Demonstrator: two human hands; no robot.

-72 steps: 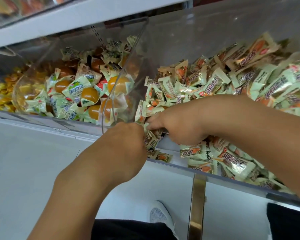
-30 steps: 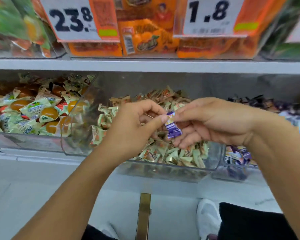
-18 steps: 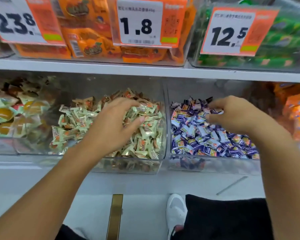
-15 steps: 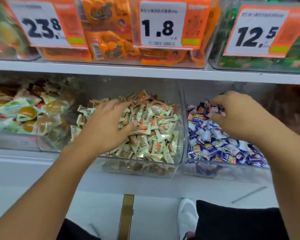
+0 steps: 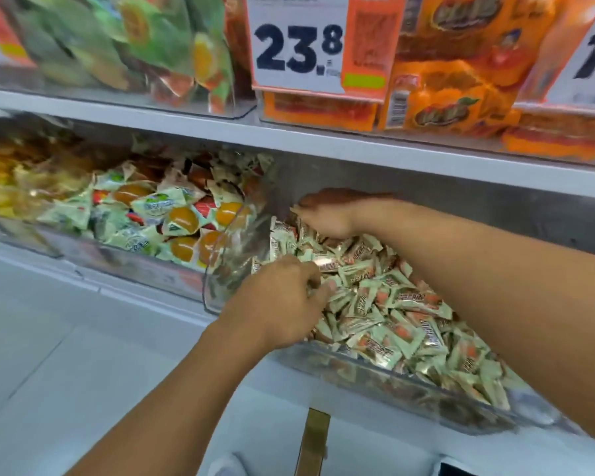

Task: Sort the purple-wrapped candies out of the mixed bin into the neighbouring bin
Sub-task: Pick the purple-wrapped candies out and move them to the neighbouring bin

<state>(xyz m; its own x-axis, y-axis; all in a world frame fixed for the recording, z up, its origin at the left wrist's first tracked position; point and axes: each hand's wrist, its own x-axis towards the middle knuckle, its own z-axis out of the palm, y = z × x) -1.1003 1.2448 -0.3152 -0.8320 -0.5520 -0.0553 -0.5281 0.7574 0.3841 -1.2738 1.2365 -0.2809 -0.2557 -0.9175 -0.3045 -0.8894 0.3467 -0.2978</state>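
Observation:
The mixed bin (image 5: 364, 371) is a clear plastic tub piled with pale green and orange wrapped candies (image 5: 395, 304). My left hand (image 5: 279, 300) is at the bin's front left corner, with its fingers curled down into the pile; what they hold is hidden. My right hand (image 5: 327, 214) reaches across to the back left corner and lies flat on the candies with its fingers stretched out. No purple-wrapped candy shows in the pile. The bin of purple candies is out of view to the right.
A clear bin of larger green-wrapped orange sweets (image 5: 172, 218) stands directly to the left. A white shelf (image 5: 323, 142) runs low over both bins and carries orange boxes (image 5: 443, 94) and a 23.8 price tag (image 5: 299, 46). Pale floor with a gold strip (image 5: 311, 441) lies below.
The view has swung left, so the purple bin is gone from sight. My right hand has left that bin and returned to the back of the mixed bin. My left hand stayed in it.

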